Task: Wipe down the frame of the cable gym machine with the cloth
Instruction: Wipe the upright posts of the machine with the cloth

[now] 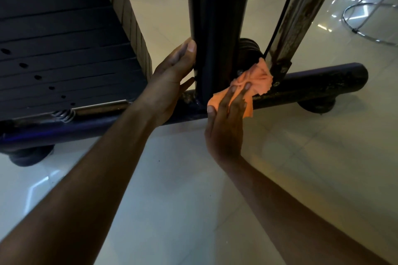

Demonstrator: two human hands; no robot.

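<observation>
- Right hand presses the orange cloth with straight fingers onto the base bar, beside the post
- Left hand rests flat against the post
- Cable, chrome rod and pulley crowd the cloth
- Weight stack stands left

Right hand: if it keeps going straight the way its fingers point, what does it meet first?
Probably the pulley at the foot of the upright post; the right hand already presses the orange cloth there. Depth is unclear.

A glossy pale tiled floor spreads under everything, mirroring bright streaks of overhead light at upper right, where a thin chrome ring rests on the tiles.
</observation>
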